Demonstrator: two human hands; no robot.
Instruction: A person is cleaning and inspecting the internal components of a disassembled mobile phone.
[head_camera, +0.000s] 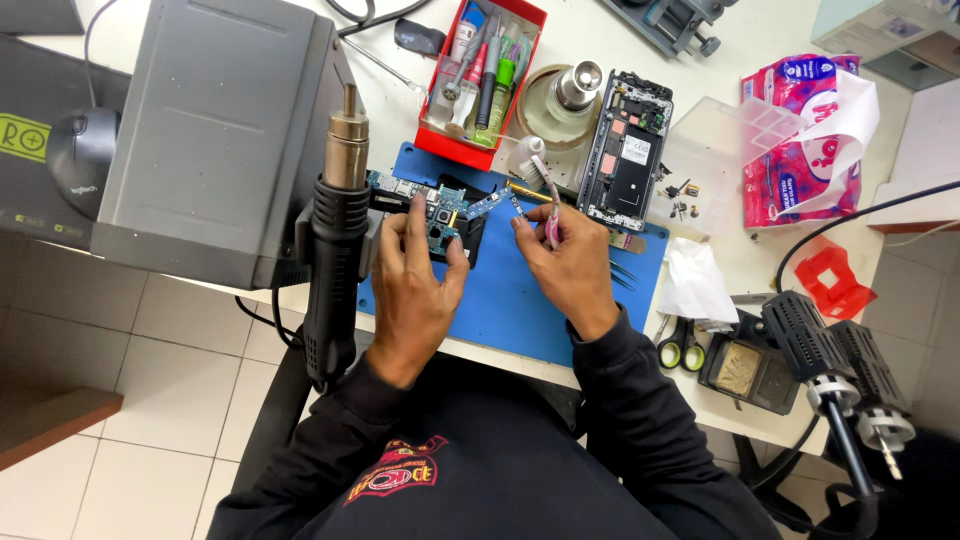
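Circuit board (440, 212), one green-blue piece, lies on the blue work mat (520, 300) near its upper left corner. The left hand (418, 275) presses down on it, fingers curled over its lower edge and closed on the board. The right hand (566, 250) sits just beside it toward the mat's middle, pinched shut around one pink-handled brush (546, 195) whose bristle end points away from the person; a small blue board strip (487, 204) lies between the two hands.

One opened phone frame (628, 150) rests at the mat's upper right corner. One red tray (482, 75) of pens and tools stands beyond the mat's top edge. One hot-air gun (335, 260) hangs off the left edge beside one grey station box (215, 130). Two black iron handles (840, 370) hang at the table's near right corner, close to one pair of green-handled scissors (680, 348). One pink tissue pack (800, 135) lies near the right edge.

The table (610, 40) is white; below it runs pale tiled floor (170, 370).
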